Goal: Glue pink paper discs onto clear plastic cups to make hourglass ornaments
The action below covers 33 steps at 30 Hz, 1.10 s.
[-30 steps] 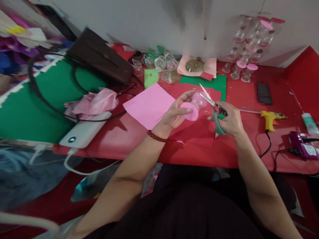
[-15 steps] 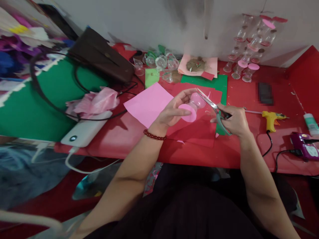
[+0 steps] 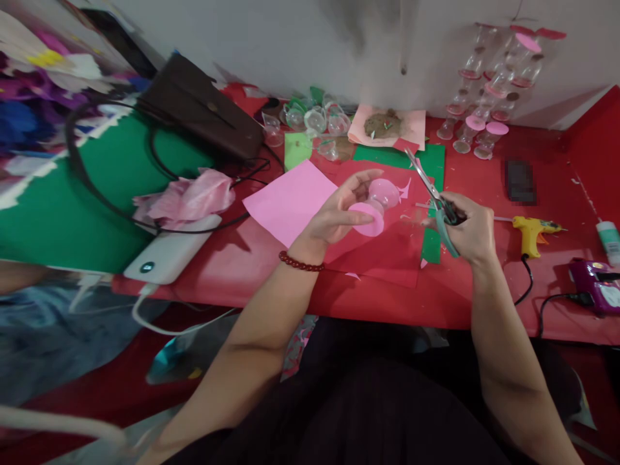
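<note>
Gripping cup in left hand fingers above red worktop; clutching scissors in right hand fingers, blades shut, near cup, apart. Bottle label too blurred to read.

Both hands up at mid-scene, bare forearms reaching in from the near edge.
Holds left hand palm-up, fingers curled around a pink-capped cup, thumb on the near side. Keeps right hand just to the right, apart, fisted through scissors, wrist bent left.
</note>
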### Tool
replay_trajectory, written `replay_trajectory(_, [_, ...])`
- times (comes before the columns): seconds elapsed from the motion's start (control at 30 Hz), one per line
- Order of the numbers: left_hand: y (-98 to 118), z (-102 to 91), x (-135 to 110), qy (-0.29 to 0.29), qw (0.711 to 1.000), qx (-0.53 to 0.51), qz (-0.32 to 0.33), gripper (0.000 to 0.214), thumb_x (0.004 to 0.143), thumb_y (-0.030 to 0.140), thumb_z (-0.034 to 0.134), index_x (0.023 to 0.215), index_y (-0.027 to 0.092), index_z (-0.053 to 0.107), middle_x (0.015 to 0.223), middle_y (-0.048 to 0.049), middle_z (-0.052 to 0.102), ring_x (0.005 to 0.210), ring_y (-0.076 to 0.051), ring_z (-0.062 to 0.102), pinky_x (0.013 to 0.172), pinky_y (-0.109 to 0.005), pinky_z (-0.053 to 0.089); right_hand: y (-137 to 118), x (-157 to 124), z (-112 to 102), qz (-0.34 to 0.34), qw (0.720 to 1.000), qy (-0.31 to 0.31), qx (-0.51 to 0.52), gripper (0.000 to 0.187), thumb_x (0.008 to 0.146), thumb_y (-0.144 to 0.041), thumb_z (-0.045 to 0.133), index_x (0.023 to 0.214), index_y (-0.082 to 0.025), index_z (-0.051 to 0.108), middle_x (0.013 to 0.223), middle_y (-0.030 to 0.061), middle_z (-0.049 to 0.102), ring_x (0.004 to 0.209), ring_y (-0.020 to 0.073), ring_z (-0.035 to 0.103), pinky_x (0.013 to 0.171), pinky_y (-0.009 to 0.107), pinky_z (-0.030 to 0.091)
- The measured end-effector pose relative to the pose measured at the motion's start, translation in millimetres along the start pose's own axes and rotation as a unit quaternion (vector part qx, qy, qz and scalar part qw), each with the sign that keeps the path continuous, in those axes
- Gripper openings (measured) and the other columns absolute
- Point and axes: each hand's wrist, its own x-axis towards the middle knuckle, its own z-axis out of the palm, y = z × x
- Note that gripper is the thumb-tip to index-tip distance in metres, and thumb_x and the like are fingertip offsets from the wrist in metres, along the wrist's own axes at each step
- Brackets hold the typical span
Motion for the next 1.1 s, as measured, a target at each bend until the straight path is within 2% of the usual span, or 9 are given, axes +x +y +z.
replay_trajectory(0.1, [-1, 0.8, 1, 0.003, 1.0, 0.0, 0.006, 0.079, 0.059, 0.03, 0.097, 0.132, 0.028, 0.07, 0.126, -0.0076, 0.069, 0.114, -0.027, 0.065, 0.094, -0.036, 0.053, 1, 1, -2, -0.015, 0.999, -0.007, -0.04, 0.048, 0.076, -0.06, 0.086, 0.107, -0.024, 0.076, 0.08, 0.0002, 0.064, 0.067, 0.0152, 0.051, 0.065, 0.032, 0.044])
replay_trajectory(0.23, [0, 2.3, 0, 0.0, 1.0, 0.019, 0.005, 0.08, 0.06, 0.027, 0.097, 0.134, 0.029, 0.067, 0.128, -0.006, 0.067, 0.115, -0.025, 0.064, 0.098, -0.037, 0.052, 3, 0, 3, -0.021, 0.997, -0.047, -0.058, 0.046, 0.077, -0.06, 0.083, 0.103, -0.022, 0.078, 0.076, 0.0012, 0.065, 0.066, 0.0161, 0.052, 0.064, 0.033, 0.043])
replay_trajectory(0.4, [1, 2.2, -2, -0.014, 0.999, 0.045, -0.007, 0.088, 0.059, 0.029, 0.098, 0.139, 0.029, 0.064, 0.124, -0.0065, 0.066, 0.111, -0.026, 0.065, 0.096, -0.039, 0.053, 2, -2, 7, -0.048, 0.996, -0.056, -0.056, 0.041, 0.078, -0.054, 0.085, 0.103, -0.022, 0.083, 0.076, 0.0028, 0.07, 0.065, 0.0165, 0.053, 0.064, 0.033, 0.044])
replay_trajectory(0.53, [1, 1.8, -3, -0.022, 0.998, 0.054, -0.009, 0.095, 0.057, 0.033, 0.099, 0.144, 0.029, 0.061, 0.124, -0.0081, 0.065, 0.113, -0.029, 0.066, 0.096, -0.041, 0.053, 2, -2, 6, -0.046, 0.996, -0.059, -0.047, 0.04, 0.077, -0.051, 0.086, 0.105, -0.023, 0.086, 0.072, 0.0016, 0.068, 0.063, 0.0163, 0.052, 0.063, 0.033, 0.046])
replay_trajectory(0.63, [2, 1.7, -2, -0.025, 0.998, 0.058, -0.011, 0.097, 0.055, 0.03, 0.1, 0.144, 0.03, 0.061, 0.125, -0.0082, 0.064, 0.115, -0.029, 0.064, 0.096, -0.04, 0.054, 4, -2, 5, -0.044, 0.996, -0.061, -0.04, 0.041, 0.074, -0.049, 0.088, 0.106, -0.023, 0.087, 0.072, 0.0017, 0.069, 0.063, 0.0167, 0.055, 0.064, 0.033, 0.048])
replay_trajectory(0.73, [2, 0.4, -3, -0.032, 0.998, 0.054, -0.014, 0.097, 0.055, 0.026, 0.1, 0.144, 0.031, 0.062, 0.125, -0.0064, 0.064, 0.113, -0.027, 0.064, 0.094, -0.037, 0.054, 4, -2, 3, -0.043, 0.996, -0.064, -0.038, 0.038, 0.078, -0.048, 0.085, 0.106, -0.022, 0.088, 0.072, 0.0017, 0.07, 0.062, 0.0157, 0.056, 0.062, 0.032, 0.047])
replay_trajectory(0.97, [4, -3.6, -4, -0.055, 0.996, 0.061, -0.023, 0.099, 0.058, 0.02, 0.099, 0.147, 0.034, 0.06, 0.126, -0.006, 0.066, 0.111, -0.025, 0.065, 0.097, -0.038, 0.053, 6, 0, -3, -0.029, 0.994, -0.097, -0.05, 0.038, 0.077, -0.05, 0.087, 0.105, -0.025, 0.088, 0.083, 0.0039, 0.078, 0.068, 0.0179, 0.064, 0.065, 0.032, 0.05])
replay_trajectory(1.1, [3, -4.8, -4, -0.053, 0.996, 0.073, -0.023, 0.1, 0.058, 0.023, 0.1, 0.149, 0.033, 0.059, 0.126, -0.007, 0.066, 0.116, -0.027, 0.064, 0.097, -0.037, 0.053, 6, 0, -4, -0.025, 0.994, -0.098, -0.041, 0.042, 0.077, -0.054, 0.086, 0.105, -0.023, 0.089, 0.078, 0.0032, 0.076, 0.066, 0.0171, 0.063, 0.065, 0.031, 0.051])
